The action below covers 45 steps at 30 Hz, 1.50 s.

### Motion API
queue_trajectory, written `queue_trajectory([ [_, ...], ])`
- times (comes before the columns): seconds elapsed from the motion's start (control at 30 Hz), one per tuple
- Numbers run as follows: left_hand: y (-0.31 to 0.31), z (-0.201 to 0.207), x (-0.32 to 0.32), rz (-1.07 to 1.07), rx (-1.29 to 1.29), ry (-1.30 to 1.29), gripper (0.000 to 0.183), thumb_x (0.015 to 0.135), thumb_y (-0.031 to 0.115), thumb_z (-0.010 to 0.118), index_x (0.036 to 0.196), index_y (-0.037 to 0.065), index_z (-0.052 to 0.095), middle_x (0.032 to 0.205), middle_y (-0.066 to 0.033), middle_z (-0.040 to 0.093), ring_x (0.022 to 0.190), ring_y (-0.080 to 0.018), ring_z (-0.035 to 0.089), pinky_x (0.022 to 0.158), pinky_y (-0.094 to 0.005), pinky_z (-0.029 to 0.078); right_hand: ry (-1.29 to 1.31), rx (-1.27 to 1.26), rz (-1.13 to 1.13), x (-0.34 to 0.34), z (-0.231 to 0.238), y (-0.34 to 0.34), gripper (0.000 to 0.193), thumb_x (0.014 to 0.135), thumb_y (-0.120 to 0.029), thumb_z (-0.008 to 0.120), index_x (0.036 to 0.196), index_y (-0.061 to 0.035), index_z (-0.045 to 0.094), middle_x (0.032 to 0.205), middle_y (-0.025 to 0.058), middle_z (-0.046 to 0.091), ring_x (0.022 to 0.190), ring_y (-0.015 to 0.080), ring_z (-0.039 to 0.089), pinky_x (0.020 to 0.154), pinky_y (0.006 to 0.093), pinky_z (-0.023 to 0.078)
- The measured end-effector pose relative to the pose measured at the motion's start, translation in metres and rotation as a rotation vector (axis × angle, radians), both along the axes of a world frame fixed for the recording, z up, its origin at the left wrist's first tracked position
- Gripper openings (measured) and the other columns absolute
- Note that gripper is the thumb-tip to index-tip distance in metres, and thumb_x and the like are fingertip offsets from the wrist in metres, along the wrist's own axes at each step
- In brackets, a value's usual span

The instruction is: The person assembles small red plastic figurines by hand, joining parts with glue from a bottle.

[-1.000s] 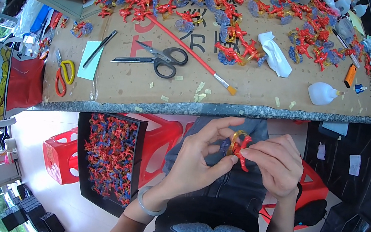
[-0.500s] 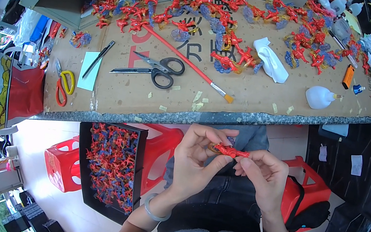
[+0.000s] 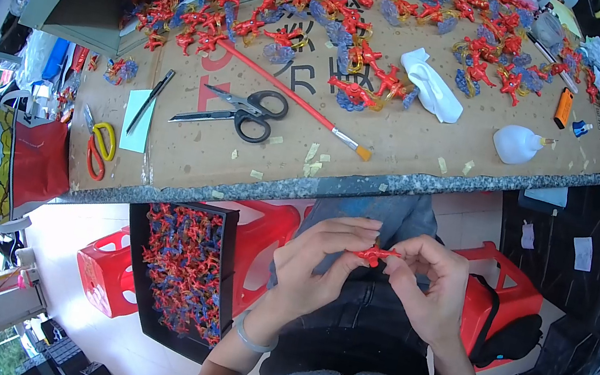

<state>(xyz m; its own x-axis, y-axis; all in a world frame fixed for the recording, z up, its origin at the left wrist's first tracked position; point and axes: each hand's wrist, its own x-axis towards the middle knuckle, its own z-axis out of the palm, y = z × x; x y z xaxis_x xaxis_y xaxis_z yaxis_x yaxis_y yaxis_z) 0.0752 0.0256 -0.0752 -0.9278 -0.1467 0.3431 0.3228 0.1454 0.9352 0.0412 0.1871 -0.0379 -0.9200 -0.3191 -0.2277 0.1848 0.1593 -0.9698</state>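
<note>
A small red plastic figurine (image 3: 374,256) is held between my two hands, over my lap and just below the table's front edge. My left hand (image 3: 321,259) grips its left end, fingers curled over it and hiding part of it. Thumb and fingers of my right hand (image 3: 429,281) pinch its right end. Many like figurines (image 3: 355,91), red with clear blue and yellow parts, lie across the back of the table. More of them fill a black tray (image 3: 222,298) at my left, below table height.
On the cardboard-covered table (image 3: 201,158) lie black scissors (image 3: 245,113), a red-handled brush (image 3: 299,99), yellow-and-orange snips (image 3: 100,144), a white tissue (image 3: 432,86), a white squeeze bottle (image 3: 516,144) and an orange lighter (image 3: 563,108). Red stools (image 3: 110,274) stand below the table.
My left fingers have closed further over the figurine, covering more of its left end. My right fingers have shifted their pinch slightly. The whole view has tilted a little.
</note>
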Motion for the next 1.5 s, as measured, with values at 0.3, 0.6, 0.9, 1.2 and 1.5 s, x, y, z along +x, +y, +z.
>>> queue_trajectory([
  [0.3, -0.003, 0.002, -0.001, -0.006, -0.127, 0.113, 0.018, 0.069, -0.014, 0.066, 0.081, -0.003, 0.058, 0.087, -0.0181, 0.066, 0.085, -0.0308, 0.068, 0.073, -0.0354, 0.057, 0.044, 0.082, 0.196, -0.009, 0.008, 0.001, 0.013, 0.083, -0.004, 0.058, 0.075, 0.0046, 0.056, 0.057, 0.0080, 0.053, 0.047, 0.0078, 0.044, 0.045, 0.0249, 0.033],
  [0.6, -0.004, 0.011, 0.000, 0.000, -0.182, 0.088, 0.012, 0.067, -0.014, 0.065, 0.073, -0.005, 0.059, 0.082, -0.0171, 0.067, 0.081, -0.0294, 0.069, 0.068, -0.0329, 0.058, 0.101, 0.081, 0.131, -0.003, 0.011, -0.003, 0.011, 0.081, 0.001, 0.059, 0.072, 0.0056, 0.054, 0.055, 0.0072, 0.047, 0.046, 0.0082, 0.041, 0.042, 0.0250, 0.030],
  [0.9, 0.000, 0.007, 0.000, 0.003, -0.081, 0.061, 0.014, 0.068, -0.017, 0.064, 0.075, -0.006, 0.058, 0.082, -0.0182, 0.066, 0.080, -0.0300, 0.069, 0.068, -0.0329, 0.058, 0.114, 0.114, 0.087, -0.001, 0.019, -0.007, 0.013, 0.080, 0.002, 0.058, 0.070, 0.0043, 0.049, 0.056, 0.0079, 0.045, 0.046, 0.0089, 0.039, 0.042, 0.0253, 0.029],
  [1.2, -0.002, 0.003, -0.002, 0.002, -0.115, 0.080, 0.014, 0.068, -0.017, 0.064, 0.074, -0.005, 0.059, 0.083, -0.0173, 0.067, 0.080, -0.0281, 0.069, 0.062, -0.0286, 0.057, 0.163, 0.110, 0.029, 0.000, 0.016, -0.010, 0.019, 0.081, 0.000, 0.058, 0.067, 0.0034, 0.045, 0.054, 0.0092, 0.042, 0.044, 0.0110, 0.037, 0.042, 0.0270, 0.028],
  [1.5, -0.002, 0.017, -0.004, -0.067, 0.127, -0.225, 0.019, 0.073, -0.015, 0.064, 0.090, -0.005, 0.062, 0.095, -0.0154, 0.065, 0.089, -0.0212, 0.067, 0.078, -0.0284, 0.056, -0.019, 0.077, 0.058, -0.009, 0.012, -0.001, 0.028, 0.092, -0.013, 0.049, 0.072, 0.0035, 0.058, 0.054, 0.0041, 0.046, 0.048, 0.0060, 0.039, 0.045, 0.0253, 0.031],
])
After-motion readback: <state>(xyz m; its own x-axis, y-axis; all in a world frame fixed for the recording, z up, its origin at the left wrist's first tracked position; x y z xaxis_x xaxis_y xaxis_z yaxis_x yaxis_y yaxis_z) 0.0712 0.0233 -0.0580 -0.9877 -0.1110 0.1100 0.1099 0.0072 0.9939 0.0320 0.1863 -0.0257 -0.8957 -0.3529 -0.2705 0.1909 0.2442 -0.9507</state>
